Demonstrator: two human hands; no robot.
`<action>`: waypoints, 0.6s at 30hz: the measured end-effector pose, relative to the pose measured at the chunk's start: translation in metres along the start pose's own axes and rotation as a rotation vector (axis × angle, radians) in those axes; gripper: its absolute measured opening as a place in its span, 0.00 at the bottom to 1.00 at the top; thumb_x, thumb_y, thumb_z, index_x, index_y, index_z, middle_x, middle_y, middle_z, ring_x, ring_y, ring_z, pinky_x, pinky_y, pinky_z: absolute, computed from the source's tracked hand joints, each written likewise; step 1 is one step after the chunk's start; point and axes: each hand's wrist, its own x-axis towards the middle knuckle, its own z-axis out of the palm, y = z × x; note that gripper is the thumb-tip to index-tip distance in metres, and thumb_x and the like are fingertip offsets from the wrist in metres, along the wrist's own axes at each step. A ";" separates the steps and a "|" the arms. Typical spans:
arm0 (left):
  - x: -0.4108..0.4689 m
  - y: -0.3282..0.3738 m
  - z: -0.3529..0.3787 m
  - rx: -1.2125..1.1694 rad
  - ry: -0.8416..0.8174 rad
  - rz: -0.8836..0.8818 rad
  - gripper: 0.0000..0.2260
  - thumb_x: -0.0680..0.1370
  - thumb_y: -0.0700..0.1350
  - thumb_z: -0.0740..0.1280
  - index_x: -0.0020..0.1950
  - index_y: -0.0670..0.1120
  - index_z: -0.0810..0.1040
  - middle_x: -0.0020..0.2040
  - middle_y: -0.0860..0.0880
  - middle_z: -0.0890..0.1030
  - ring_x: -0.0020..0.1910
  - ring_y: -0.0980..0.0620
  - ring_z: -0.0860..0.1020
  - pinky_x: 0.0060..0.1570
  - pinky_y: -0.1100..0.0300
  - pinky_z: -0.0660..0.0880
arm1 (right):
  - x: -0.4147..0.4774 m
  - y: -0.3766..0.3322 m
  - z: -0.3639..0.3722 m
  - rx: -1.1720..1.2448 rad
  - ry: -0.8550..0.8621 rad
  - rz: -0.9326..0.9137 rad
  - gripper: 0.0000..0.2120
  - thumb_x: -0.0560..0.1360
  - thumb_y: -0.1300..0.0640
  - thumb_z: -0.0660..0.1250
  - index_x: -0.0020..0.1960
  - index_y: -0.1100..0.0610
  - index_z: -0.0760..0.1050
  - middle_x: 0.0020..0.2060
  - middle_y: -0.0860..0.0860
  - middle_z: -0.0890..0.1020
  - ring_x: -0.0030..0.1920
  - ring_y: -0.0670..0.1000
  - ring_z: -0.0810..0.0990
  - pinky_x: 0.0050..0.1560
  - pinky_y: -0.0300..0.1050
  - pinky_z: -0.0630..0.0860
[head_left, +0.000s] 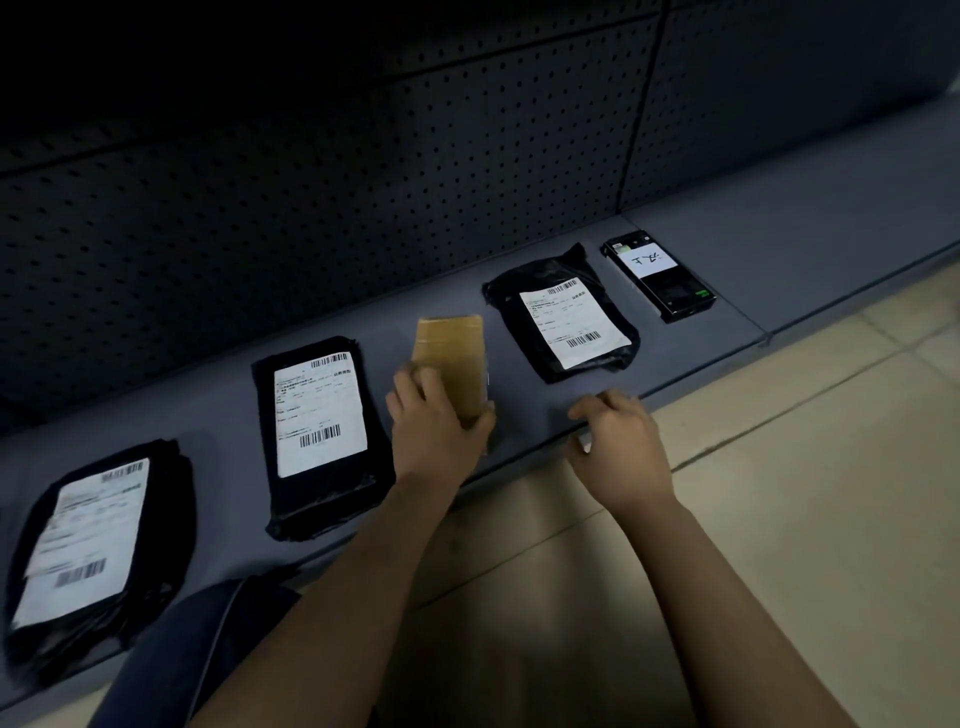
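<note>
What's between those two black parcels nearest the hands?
A small brown cardboard box, held by the left hand, seen in the head view.

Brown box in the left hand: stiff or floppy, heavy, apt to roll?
Probably stiff: the brown box keeps flat faces and straight edges under the left hand. Likely light, since one hand grips it alone. Boxy shape, so unlikely to roll.
</note>
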 end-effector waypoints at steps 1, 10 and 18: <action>0.001 0.001 -0.001 -0.005 -0.007 -0.010 0.30 0.74 0.59 0.69 0.64 0.40 0.64 0.68 0.39 0.62 0.63 0.37 0.64 0.60 0.45 0.70 | -0.001 0.000 -0.001 -0.007 -0.003 -0.001 0.18 0.70 0.60 0.70 0.59 0.56 0.78 0.55 0.56 0.78 0.56 0.59 0.74 0.56 0.49 0.70; -0.010 -0.007 0.001 -0.251 -0.084 -0.088 0.19 0.81 0.57 0.58 0.65 0.45 0.64 0.62 0.42 0.73 0.59 0.41 0.76 0.51 0.49 0.76 | 0.002 0.002 -0.011 0.015 0.018 0.005 0.19 0.70 0.62 0.68 0.60 0.56 0.78 0.56 0.56 0.77 0.58 0.59 0.74 0.57 0.48 0.69; -0.006 -0.017 -0.002 -0.199 0.042 -0.059 0.14 0.83 0.42 0.55 0.68 0.41 0.69 0.62 0.40 0.67 0.57 0.41 0.71 0.54 0.52 0.70 | 0.000 -0.001 -0.005 0.026 -0.019 0.009 0.17 0.70 0.62 0.67 0.60 0.56 0.77 0.55 0.56 0.76 0.58 0.59 0.73 0.56 0.48 0.70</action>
